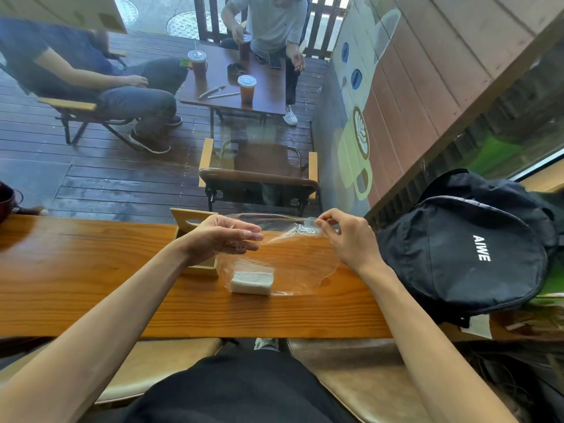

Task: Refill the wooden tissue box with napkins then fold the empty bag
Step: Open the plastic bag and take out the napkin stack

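A clear plastic bag [300,261] is pinched at its mouth by the right hand [348,238], the left hand [224,236] slack-fingered beside it. A white napkin stack [251,282] lies inside, on the wooden tabletop [91,270]; the mouth should be kept wide.

Right hand [351,236] pinches the clear bag [300,259] by its rim, left hand [222,236] at its mouth, napkins [251,282] inside.

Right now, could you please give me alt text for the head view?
A person's right hand pinches the top edge of a clear plastic bag above a wooden counter, while the left hand sits at its mouth, fingers extended. White napkins lie inside the bag, a wooden tissue box stands behind the left hand, and a black backpack rests at right.
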